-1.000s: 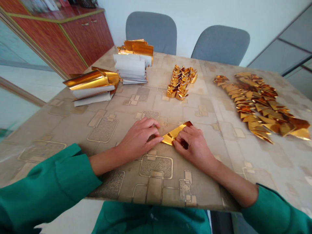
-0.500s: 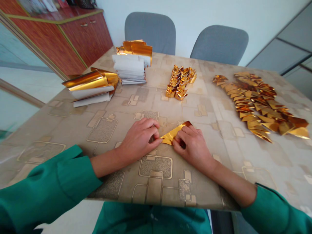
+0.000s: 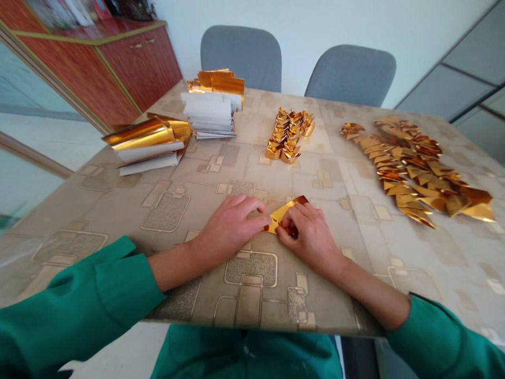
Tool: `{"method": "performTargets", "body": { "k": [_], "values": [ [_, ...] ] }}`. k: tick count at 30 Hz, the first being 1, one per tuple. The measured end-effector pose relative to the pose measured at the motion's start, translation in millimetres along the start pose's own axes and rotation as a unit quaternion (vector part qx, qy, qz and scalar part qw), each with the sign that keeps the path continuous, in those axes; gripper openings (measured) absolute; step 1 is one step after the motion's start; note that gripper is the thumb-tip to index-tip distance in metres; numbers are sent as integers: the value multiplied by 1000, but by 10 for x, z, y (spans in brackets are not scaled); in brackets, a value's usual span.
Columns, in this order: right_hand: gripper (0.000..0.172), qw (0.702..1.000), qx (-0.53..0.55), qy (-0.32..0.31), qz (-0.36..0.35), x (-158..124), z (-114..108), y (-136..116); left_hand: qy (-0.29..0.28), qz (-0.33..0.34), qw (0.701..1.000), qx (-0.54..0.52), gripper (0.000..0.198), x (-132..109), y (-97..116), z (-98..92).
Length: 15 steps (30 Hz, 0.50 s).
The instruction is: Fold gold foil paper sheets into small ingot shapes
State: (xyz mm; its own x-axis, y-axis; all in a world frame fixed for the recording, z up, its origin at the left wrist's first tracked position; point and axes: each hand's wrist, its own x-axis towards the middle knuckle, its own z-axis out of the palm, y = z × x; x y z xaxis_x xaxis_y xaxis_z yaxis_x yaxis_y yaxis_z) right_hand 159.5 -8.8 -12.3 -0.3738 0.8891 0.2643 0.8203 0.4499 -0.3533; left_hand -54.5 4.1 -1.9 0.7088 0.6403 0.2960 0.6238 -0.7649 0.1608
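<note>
Our right hand [image 3: 310,231] pinched the foil [image 3: 279,213], presumably steadying it; our left hand [image 3: 235,223] (pinching or merely touching, we couldn't tell) met its eight-o'clock end.

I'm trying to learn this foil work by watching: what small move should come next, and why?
I'd suggest the left hand press down the left end of the gold foil piece. Its fingertips are right at that end, the right hand has its fingers on the part farther right, and the foil between them looks creased rather than flat.
</note>
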Motion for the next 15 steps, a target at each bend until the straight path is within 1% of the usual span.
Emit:
{"method": "performTargets", "body": {
  "k": [2,4,6,7,10,11,13,15],
  "values": [
    [16,1000,2,4,2,-2,-1,11,-32,74,996,29,19,-1,28,3],
    [17,1000,8,4,-4,-12,-23,28,-64,116,990,45,22,-9,53,8],
    [16,999,9,2,-40,-40,-67,41,-73,122,988,56,23,-18,71,11],
    [15,997,0,2,-72,-63,-94,44,-70,123,988,59,23,-23,78,10],
    [18,980,-73,-4,-185,-158,-170,33,-61,127,988,56,22,-29,94,-3],
    [20,973,-98,-8,-211,-193,-186,27,-61,129,988,54,22,-29,98,-10],
    [21,965,-127,-14,-231,-257,-200,17,-68,133,987,59,22,-26,103,-24],
    [22,967,-132,-19,-219,-305,-200,17,-75,139,985,72,23,-23,107,-36]
  ]
}}
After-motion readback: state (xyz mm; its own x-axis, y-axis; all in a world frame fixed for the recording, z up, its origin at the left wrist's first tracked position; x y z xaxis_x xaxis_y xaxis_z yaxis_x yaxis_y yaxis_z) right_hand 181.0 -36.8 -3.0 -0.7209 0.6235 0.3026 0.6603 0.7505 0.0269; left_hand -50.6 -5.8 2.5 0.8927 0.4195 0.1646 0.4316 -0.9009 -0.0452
